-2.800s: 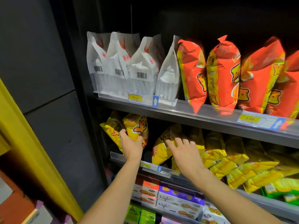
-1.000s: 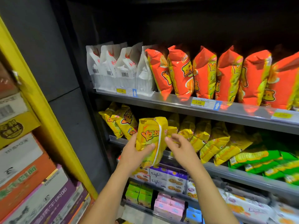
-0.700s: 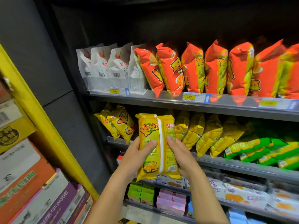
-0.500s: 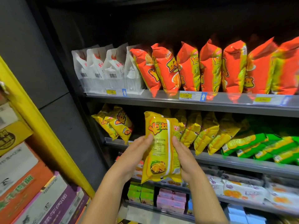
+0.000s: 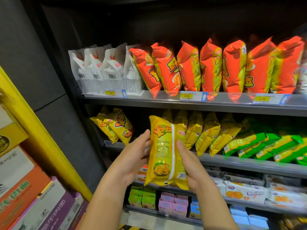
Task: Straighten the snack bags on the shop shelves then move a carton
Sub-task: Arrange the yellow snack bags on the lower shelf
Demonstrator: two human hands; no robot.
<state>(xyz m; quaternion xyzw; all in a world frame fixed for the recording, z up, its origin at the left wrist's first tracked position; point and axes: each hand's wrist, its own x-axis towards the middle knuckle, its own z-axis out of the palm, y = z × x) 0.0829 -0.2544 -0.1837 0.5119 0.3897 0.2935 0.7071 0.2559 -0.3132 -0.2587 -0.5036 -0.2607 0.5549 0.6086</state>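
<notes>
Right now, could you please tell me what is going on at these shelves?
A person holds one yellow snack bag upright in front of the middle shelf, the left hand gripping its left edge and the right hand its right edge, back seam facing the camera. It is off the shelf, with other yellow bags leaning there behind it. The cartons stacked at the left are untouched.

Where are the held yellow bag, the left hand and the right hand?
yellow bag [image 5: 163, 151]: head view, its printed middle.
left hand [image 5: 132, 156]: head view, back of the hand.
right hand [image 5: 191, 165]: head view, back of the hand.
</notes>
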